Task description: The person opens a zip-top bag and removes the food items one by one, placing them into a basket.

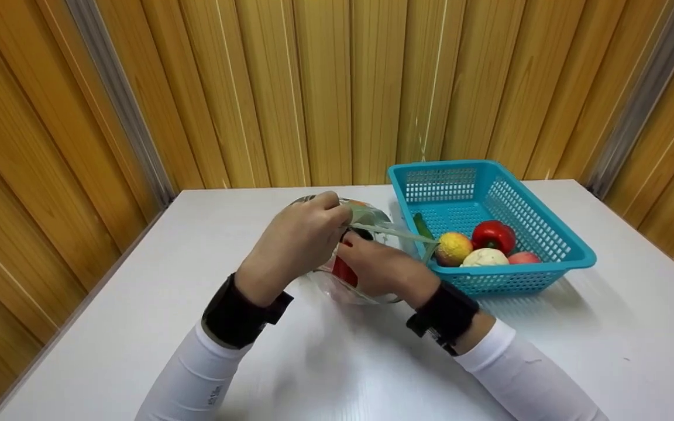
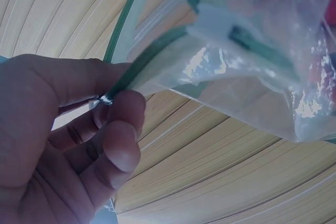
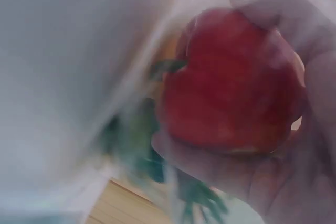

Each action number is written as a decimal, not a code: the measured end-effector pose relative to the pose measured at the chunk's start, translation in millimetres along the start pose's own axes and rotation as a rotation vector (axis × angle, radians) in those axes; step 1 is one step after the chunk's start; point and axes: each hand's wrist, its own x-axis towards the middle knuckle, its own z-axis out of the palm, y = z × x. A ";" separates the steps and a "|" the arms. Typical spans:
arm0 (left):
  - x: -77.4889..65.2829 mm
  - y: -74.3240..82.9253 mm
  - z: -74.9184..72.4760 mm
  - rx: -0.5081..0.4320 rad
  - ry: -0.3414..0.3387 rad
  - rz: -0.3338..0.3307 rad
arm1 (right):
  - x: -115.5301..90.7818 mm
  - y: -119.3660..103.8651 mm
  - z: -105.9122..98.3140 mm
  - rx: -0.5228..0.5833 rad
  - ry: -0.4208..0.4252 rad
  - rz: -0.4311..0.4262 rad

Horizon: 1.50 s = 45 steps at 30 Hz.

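My left hand (image 1: 305, 237) pinches the green-striped edge of a clear zip bag (image 2: 236, 93) between thumb and fingers, holding its mouth up. My right hand (image 1: 388, 266) reaches into the bag's mouth. In the right wrist view it grips a red bell pepper (image 3: 231, 87), seen hazily through the plastic. Blurred dark green leafy shapes (image 3: 197, 198) show beside the pepper. Both wrists wear black straps, with white sleeves below them.
Right of the bag, a blue plastic basket (image 1: 506, 283) stands on the white table (image 1: 155, 327). In it lie another red bell pepper (image 1: 494, 235), a yellow-red fruit (image 1: 454, 248), a pale round item (image 1: 485, 257), a pinkish fruit (image 1: 524, 258) and a green vegetable (image 1: 422, 225). Wood-look panels stand behind.
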 end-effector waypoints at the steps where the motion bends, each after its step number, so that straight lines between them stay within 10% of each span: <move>1: 1.0 -0.2 -0.5 0.003 -0.003 -0.002 | -1.6 -0.6 -5.4 -0.007 0.005 -0.004; 13: 0.6 0.2 -3.2 0.002 -0.040 -0.016 | -35.2 -0.5 -51.1 0.156 0.020 -0.004; 34: 1.3 2.0 -5.6 0.011 -0.058 -0.024 | -69.7 20.9 -74.2 0.240 0.016 -0.057; 45: 2.5 1.3 -5.1 0.037 -0.062 -0.032 | -95.2 34.9 -94.6 0.307 0.122 -0.235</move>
